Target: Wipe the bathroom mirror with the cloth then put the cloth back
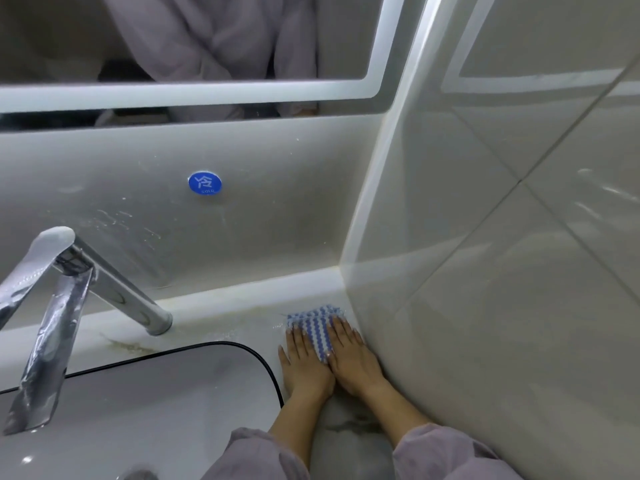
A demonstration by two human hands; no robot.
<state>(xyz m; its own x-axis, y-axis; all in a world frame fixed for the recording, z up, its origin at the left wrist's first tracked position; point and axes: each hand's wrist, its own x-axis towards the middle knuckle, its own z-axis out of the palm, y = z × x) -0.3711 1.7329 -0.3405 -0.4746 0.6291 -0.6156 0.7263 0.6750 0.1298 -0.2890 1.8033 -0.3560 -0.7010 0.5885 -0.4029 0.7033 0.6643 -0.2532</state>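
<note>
A blue-and-white wavy-striped cloth (317, 323) lies flat on the white counter (242, 327), in the corner by the right wall. My left hand (304, 362) and my right hand (349, 355) rest side by side on its near half, palms down, fingers stretched flat and pressing on it. Neither hand grips the cloth. The bathroom mirror (194, 39) hangs above the backsplash, with a frosted white border, and it reflects a person's pale lilac clothing.
A chrome faucet (69, 285) stands at the left, leaning over the sink basin (145, 403). A round blue "cold" sticker (205, 182) is on the backsplash. The tiled wall (502, 237) closes the right side. Yellowish stains mark the counter behind the basin.
</note>
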